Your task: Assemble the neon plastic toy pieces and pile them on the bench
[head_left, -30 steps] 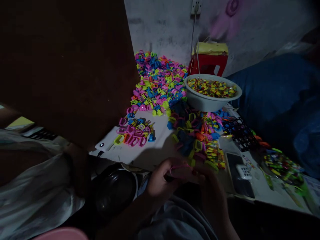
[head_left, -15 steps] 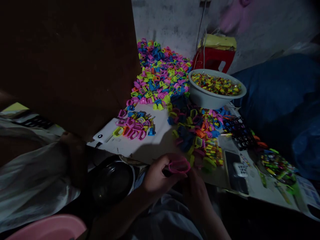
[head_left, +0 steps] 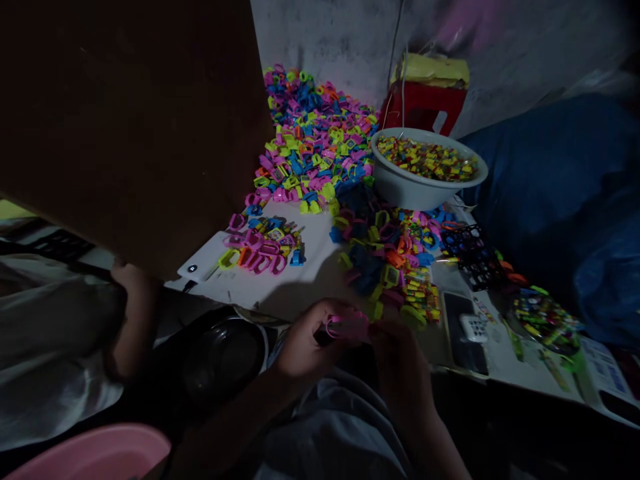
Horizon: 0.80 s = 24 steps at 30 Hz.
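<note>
Near the table's front edge, a pink plastic band (head_left: pixel 348 327) is held in my left hand (head_left: pixel 305 343), its fingers wrapped round the left side. My right hand (head_left: pixel 403 363) is closed at the band's right end; its fingers are dark, and what they grip is too dim to make out. Beyond my left hand lies a small group of pink bands (head_left: pixel 263 252) with yellow, orange and blue pieces. Past my right hand, yellow wrapped candies (head_left: pixel 423 293) lie beside darker shadowed bands (head_left: pixel 367 250).
A large colourful heap (head_left: pixel 320 143) lies against the wall. A grey basin (head_left: pixel 415 190) holds wrapped candies. Right are a dark phone (head_left: pixel 463 343), black tray (head_left: pixel 473 257) and candy bowl (head_left: pixel 543 320). A brown panel (head_left: pixel 130 133), another person's arm (head_left: pixel 131 320) and pink basin (head_left: pixel 100 447) are left.
The pink band has turned, its opening now showing narrower, and my right hand's fingers have come up to its end. The view has shifted slightly. The other person's arm at left shows more.
</note>
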Motion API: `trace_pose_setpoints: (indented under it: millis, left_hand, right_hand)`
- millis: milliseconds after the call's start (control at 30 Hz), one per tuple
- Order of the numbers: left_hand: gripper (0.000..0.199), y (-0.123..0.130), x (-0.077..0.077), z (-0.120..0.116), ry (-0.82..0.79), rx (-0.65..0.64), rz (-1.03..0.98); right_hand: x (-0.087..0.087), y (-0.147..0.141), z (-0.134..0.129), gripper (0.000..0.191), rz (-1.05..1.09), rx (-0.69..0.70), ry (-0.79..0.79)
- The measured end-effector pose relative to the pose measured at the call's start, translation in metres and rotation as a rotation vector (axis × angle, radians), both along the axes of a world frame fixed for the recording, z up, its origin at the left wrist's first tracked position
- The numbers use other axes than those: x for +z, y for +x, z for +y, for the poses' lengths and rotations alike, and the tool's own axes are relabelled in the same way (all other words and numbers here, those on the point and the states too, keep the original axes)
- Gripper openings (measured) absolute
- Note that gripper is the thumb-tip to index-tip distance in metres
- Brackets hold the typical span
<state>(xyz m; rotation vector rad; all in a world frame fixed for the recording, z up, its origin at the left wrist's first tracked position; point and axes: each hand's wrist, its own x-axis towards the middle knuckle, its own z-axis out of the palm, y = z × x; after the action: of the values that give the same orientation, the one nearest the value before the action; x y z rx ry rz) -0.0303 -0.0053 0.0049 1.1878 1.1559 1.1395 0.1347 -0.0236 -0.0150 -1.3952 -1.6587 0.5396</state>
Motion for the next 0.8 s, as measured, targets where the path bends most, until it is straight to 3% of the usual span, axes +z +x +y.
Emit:
trace_pose_setpoints:
  millis: [233,400,567,700,800]
  left_hand:
    - [0.038,0.003,-0.001,0.001,-0.092,0.013,-0.072]
    - [0.051,-0.002,-0.017,0.007,-0.271,-0.018,-0.087]
    - [0.055,-0.01,-0.03,0.01,-0.388,-0.063,-0.027]
    - [0.042,-0.033,-0.028,0.022,-0.224,-0.088,0.095]
    - [0.037,-0.068,-0.025,0.046,0.008,0.161,0.347]
  right_hand:
    - [-0.002,0.007,0.005,0.012,-0.255,0.118,0.082]
    - [-0.004,0.006,0.009,0.007,-0.521,0.165,0.123]
    - [-0.013,-0.006,0.01,0.011,-0.58,0.215,0.065]
    - [-0.023,-0.008,0.02,0.012,-0.548,0.218,0.018]
    - [-0.029,0.015,0.037,0.043,-0.507,0.05,0.021]
